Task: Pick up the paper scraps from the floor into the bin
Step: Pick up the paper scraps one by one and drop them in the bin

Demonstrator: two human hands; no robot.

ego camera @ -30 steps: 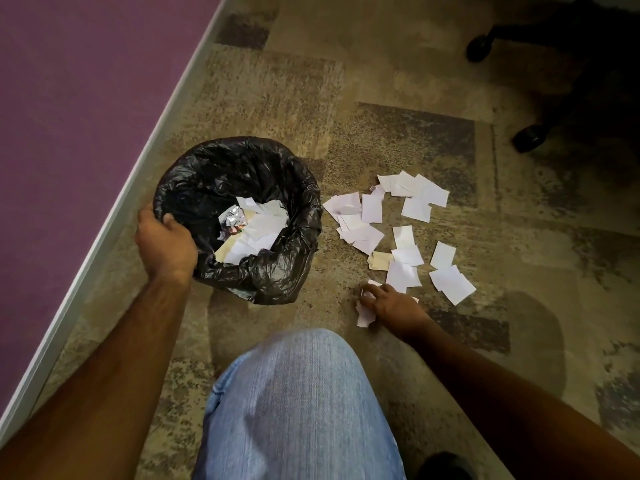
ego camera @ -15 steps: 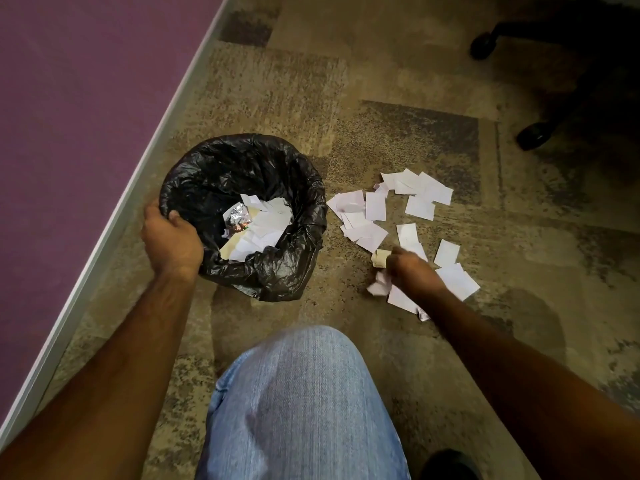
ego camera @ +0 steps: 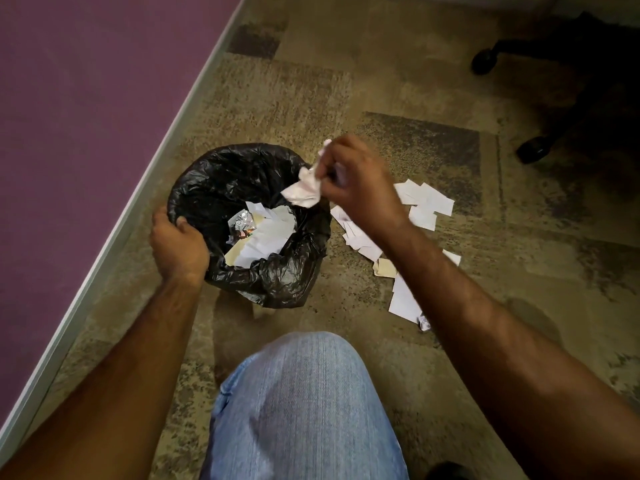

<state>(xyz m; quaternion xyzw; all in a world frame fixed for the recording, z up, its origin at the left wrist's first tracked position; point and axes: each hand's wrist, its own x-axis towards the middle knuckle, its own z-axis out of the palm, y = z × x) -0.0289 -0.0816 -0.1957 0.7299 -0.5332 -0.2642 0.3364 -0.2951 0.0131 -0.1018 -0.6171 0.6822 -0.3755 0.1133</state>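
Note:
A round bin [ego camera: 277, 282] lined with a black plastic bag stands on the carpet and holds white paper pieces and a foil wrapper. My left hand [ego camera: 178, 245] grips its near-left rim. My right hand [ego camera: 356, 183] hovers over the bin's right rim, closed on a bunch of crumpled white paper scraps [ego camera: 304, 190]. Several white and cream scraps [ego camera: 424, 206] lie on the floor right of the bin, partly hidden by my right forearm.
A purple wall [ego camera: 86, 98] with a pale baseboard runs along the left. My knee in blue jeans [ego camera: 304, 407] fills the bottom centre. Black chair legs with castors [ego camera: 533, 148] stand at the upper right. A small foil scrap [ego camera: 424, 322] lies by the nearest papers.
My right hand gathered scraps from the floor, rose and moved left to the bin's right rim with them. The left hand stayed on the bin's rim.

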